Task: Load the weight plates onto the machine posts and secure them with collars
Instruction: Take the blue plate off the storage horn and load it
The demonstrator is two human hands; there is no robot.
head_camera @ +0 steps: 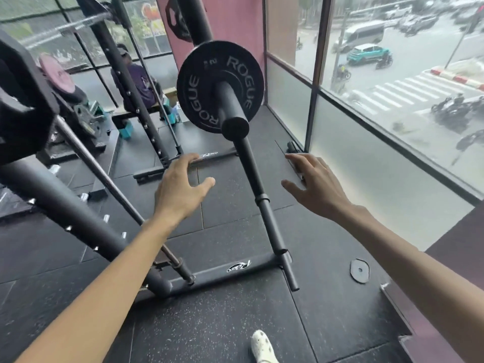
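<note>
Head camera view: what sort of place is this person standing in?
Most likely a gym, on an upper floor: a black ROGUE weight plate sits on a machine post, a steel rack stands on rubber floor tiles, and a window looks down on street traffic.

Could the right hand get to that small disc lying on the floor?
Probably yes. The right hand is open and empty, and the small disc lies alone on the floor mat, nothing covering it. The hand would need lowering, though.
</note>
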